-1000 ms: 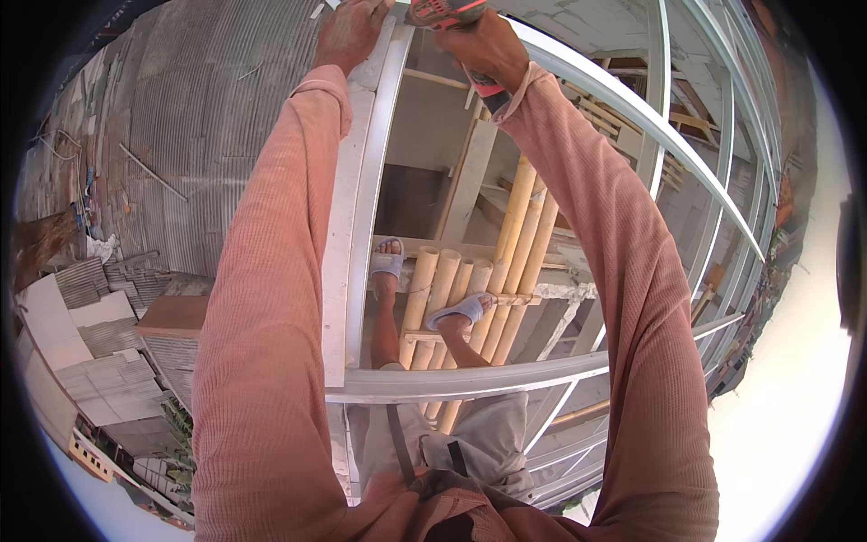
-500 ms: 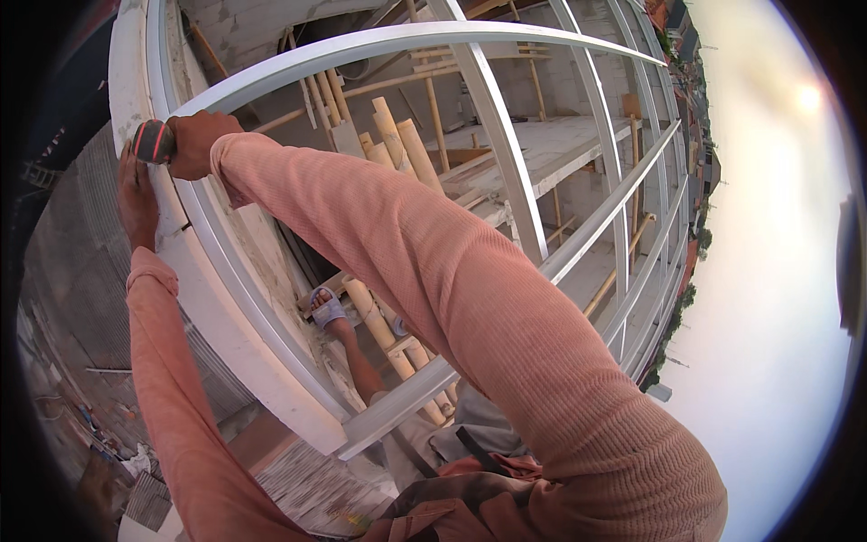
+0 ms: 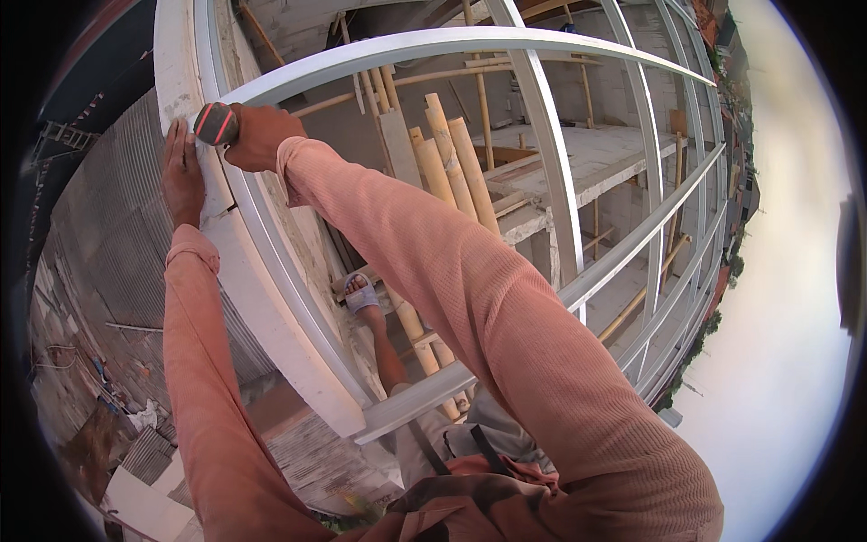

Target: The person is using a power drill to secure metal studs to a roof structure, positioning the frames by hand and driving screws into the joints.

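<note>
A: What is the biggest thing before us?

B: The large frame of straight, silver metal channels, which fills the upper right and bends toward the rim of our view.

A: And to our left, below?

B: A broad, grey, corrugated sheet roof. Between roof and frame runs a long, flat, white board, set along the frame's outer edge, with a dark gap across it.

A: Inside the frame we see thick, round, yellowish bamboo poles, a few tilted upright and others lower down, partly behind our right sleeve.

B: Near those lower poles is our foot in a pale grey, open-toed sandal.

A: What about our hands?

B: Our left hand lies along the board's outer side, fingers extended rather than curled. Our right hand is closed around a rounded, black power tool with red stripes.

A: Where is that tool?

B: Over the white board's upper part, just beside our left fingertips, near where a silver channel meets the edge. Its working tip is hidden from us.
</note>
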